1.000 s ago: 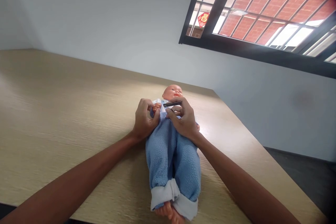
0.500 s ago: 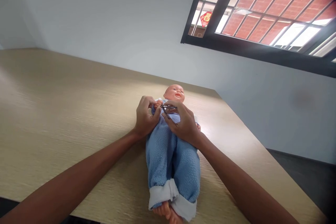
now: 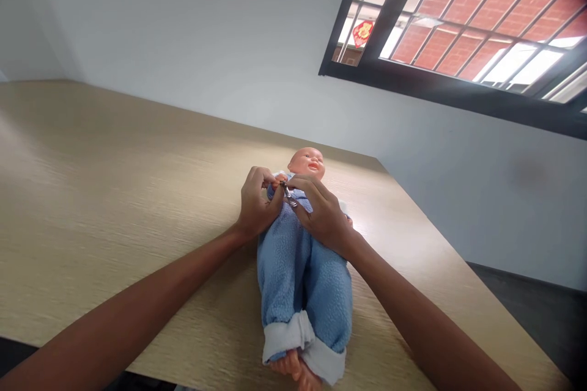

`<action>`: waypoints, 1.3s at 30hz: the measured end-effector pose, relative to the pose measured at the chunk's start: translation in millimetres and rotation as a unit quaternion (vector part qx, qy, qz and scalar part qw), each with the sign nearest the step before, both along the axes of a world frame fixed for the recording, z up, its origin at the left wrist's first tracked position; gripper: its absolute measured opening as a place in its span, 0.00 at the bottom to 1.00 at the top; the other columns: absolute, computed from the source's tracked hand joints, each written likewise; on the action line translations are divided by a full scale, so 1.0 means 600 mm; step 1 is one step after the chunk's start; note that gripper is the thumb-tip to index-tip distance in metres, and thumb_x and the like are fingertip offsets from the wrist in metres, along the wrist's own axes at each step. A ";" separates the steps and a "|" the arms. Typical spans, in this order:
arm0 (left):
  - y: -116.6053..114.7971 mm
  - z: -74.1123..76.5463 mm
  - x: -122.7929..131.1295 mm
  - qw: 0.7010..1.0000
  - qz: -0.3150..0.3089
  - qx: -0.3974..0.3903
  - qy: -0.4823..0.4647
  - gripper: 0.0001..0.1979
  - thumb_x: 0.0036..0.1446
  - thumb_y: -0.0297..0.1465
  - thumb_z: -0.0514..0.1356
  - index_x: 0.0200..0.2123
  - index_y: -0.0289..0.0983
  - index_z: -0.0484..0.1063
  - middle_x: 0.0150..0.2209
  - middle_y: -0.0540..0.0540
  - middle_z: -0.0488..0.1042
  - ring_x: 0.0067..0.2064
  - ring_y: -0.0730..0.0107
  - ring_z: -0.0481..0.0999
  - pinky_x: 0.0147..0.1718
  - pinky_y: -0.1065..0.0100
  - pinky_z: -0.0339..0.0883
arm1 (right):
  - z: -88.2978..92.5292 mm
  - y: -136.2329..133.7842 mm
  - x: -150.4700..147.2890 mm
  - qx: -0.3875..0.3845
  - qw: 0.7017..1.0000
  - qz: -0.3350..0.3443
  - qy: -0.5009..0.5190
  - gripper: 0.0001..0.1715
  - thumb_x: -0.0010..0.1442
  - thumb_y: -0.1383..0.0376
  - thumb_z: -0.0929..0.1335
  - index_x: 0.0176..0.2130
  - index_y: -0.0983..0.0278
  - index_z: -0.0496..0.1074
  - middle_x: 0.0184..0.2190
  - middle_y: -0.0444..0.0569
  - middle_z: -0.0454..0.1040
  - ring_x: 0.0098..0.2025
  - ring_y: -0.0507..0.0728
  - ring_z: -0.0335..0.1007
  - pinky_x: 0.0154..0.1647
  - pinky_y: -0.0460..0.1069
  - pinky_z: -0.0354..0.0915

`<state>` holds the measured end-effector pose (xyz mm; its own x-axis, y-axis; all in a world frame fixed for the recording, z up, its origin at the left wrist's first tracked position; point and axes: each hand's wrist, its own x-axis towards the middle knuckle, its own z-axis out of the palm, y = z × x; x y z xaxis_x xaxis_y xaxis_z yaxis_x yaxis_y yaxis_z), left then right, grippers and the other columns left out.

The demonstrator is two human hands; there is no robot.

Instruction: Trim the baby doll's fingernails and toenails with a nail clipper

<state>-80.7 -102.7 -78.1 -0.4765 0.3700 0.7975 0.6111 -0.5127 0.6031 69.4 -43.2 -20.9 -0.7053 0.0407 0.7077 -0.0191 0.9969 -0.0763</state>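
Observation:
A baby doll point(image 3: 305, 269) in fuzzy blue clothes with white cuffs lies on its back, head away from me and bare feet towards me. My left hand point(image 3: 260, 200) pinches the doll's small hand point(image 3: 279, 179) between thumb and fingers. In my right hand point(image 3: 323, 211), between thumb and fingertips, is a small shiny metal nail clipper point(image 3: 288, 195). Its tip is at the doll's fingers; whether it touches them I cannot tell. My right hand hides part of the doll's chest.
The doll lies on a pale wooden table point(image 3: 137, 195), whose right edge slants away beside it. Behind the table stands a plain wall point(image 3: 206, 30) with a dark-framed, barred window point(image 3: 458, 18) at upper right.
The nail clipper has turned in my right hand; its spread levers showed before and now look closer together. My left hand keeps its hold on the doll's hand. The view has shifted slightly.

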 end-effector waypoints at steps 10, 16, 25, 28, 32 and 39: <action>0.003 -0.004 -0.001 1.000 -0.002 0.004 0.001 0.06 0.60 0.28 0.61 0.34 0.40 0.65 0.35 0.49 0.69 0.38 0.68 0.72 0.38 0.65 0.72 | 0.000 0.002 0.001 0.060 0.998 -0.021 -0.017 0.15 0.69 0.71 0.63 0.53 0.60 0.68 0.53 0.52 0.77 0.54 0.58 0.75 0.51 0.56 0.74; 0.002 -0.006 -0.003 1.000 -0.001 0.001 0.005 0.07 0.59 0.30 0.63 0.34 0.40 0.65 0.36 0.48 0.69 0.39 0.68 0.72 0.38 0.65 0.72 | 0.007 -0.008 0.001 0.092 0.994 -0.037 -0.051 0.14 0.72 0.70 0.59 0.50 0.59 0.70 0.49 0.49 0.79 0.45 0.56 0.78 0.44 0.54 0.74; 0.002 -0.004 -0.004 1.000 -0.003 -0.001 0.012 0.09 0.58 0.29 0.64 0.33 0.40 0.64 0.36 0.49 0.69 0.38 0.68 0.72 0.38 0.64 0.73 | 0.011 -0.014 0.007 0.042 0.996 -0.028 -0.077 0.20 0.67 0.74 0.61 0.50 0.56 0.73 0.53 0.46 0.78 0.37 0.55 0.77 0.40 0.54 0.73; 0.002 -0.005 -0.006 1.000 -0.002 -0.003 0.022 0.08 0.57 0.28 0.63 0.34 0.40 0.64 0.36 0.49 0.69 0.39 0.67 0.72 0.38 0.64 0.73 | 0.002 -0.010 0.003 -0.031 0.998 -0.038 -0.027 0.16 0.67 0.70 0.64 0.51 0.56 0.71 0.51 0.46 0.78 0.36 0.53 0.77 0.40 0.52 0.74; 0.001 -0.010 -0.007 1.000 0.012 -0.006 0.022 0.08 0.58 0.27 0.63 0.37 0.40 0.64 0.38 0.47 0.69 0.39 0.67 0.73 0.38 0.63 0.74 | -0.013 0.001 -0.007 -0.159 0.982 -0.076 0.070 0.13 0.67 0.61 0.67 0.50 0.60 0.64 0.33 0.44 0.75 0.24 0.50 0.70 0.26 0.48 0.71; -0.010 -0.006 -0.016 0.996 0.015 -0.002 0.087 0.06 0.59 0.29 0.62 0.34 0.40 0.65 0.36 0.48 0.70 0.40 0.66 0.73 0.40 0.62 0.73 | -0.013 0.002 -0.010 -0.256 0.960 -0.060 0.094 0.09 0.64 0.57 0.68 0.39 0.58 0.64 0.19 0.35 0.56 0.18 0.48 0.54 0.18 0.46 0.58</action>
<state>-90.3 -108.5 -81.4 -0.3424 0.3608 0.8675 0.7216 -0.4903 0.4888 63.2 -41.7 -28.4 -0.5350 0.4906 0.6878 0.0322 0.8254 -0.5637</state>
